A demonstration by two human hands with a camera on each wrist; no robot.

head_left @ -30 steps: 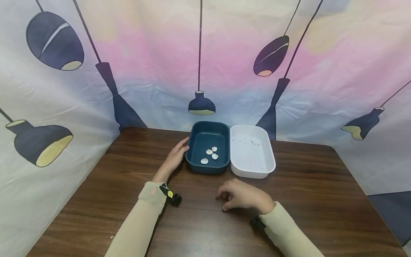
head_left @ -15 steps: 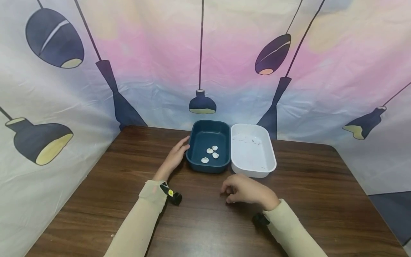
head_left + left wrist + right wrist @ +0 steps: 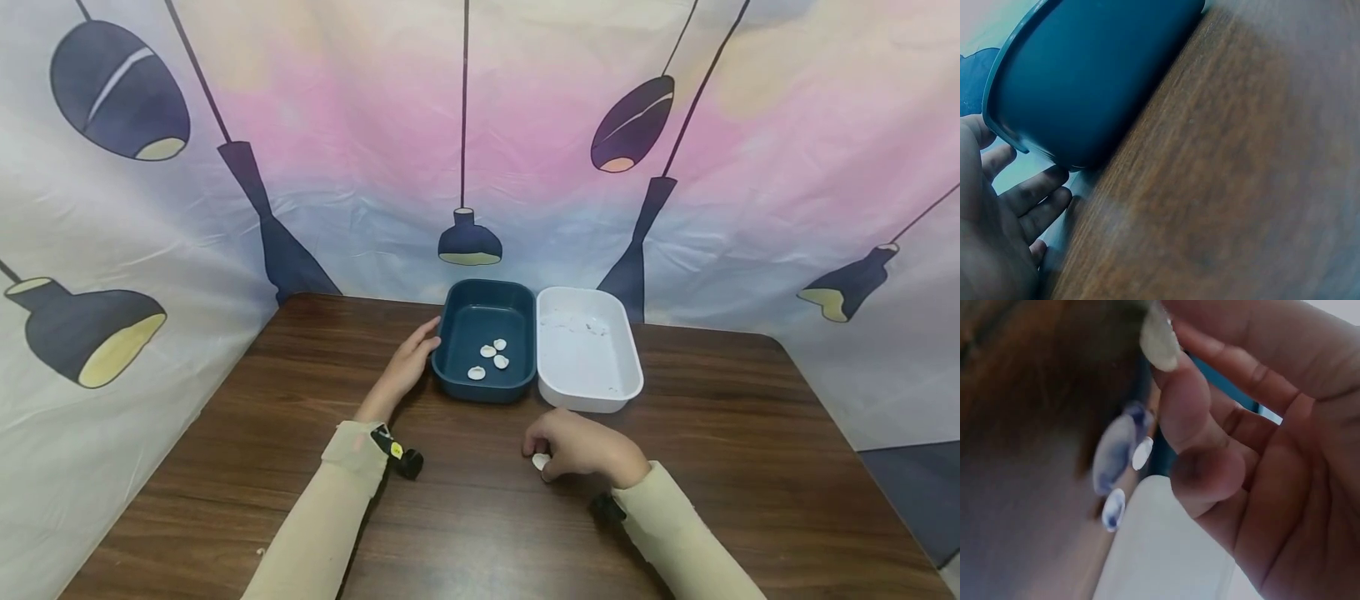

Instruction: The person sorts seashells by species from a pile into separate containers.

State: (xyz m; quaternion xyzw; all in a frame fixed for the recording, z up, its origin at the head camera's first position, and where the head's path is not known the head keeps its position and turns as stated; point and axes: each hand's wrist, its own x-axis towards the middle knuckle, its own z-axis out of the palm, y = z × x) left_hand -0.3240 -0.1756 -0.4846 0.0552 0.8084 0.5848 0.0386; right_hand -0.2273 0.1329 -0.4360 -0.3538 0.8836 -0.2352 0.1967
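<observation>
My right hand (image 3: 588, 448) is over the table in front of the white tray (image 3: 553, 402), pinching a small white seashell (image 3: 541, 461) between thumb and fingertips. In the right wrist view the held seashell (image 3: 1160, 340) is at the top. Below it, loose shells with purple markings (image 3: 1114, 453) lie on the tabletop, hidden under the hand in the head view. My left hand (image 3: 405, 367) rests against the left side of the dark teal tray (image 3: 486, 393), fingers extended. Its fingers (image 3: 1038, 190) touch near the tray's lower corner. Several white shells (image 3: 501, 362) lie inside the teal tray.
The two trays stand side by side at the back of the brown wooden table (image 3: 705, 400). The white tray has small dark specks on its floor. Behind the table hangs a cloth backdrop (image 3: 360, 125) with printed lamps.
My right hand has shifted slightly forward and right, and a white seashell now shows between its fingertips. The left hand keeps its place at the teal tray.
</observation>
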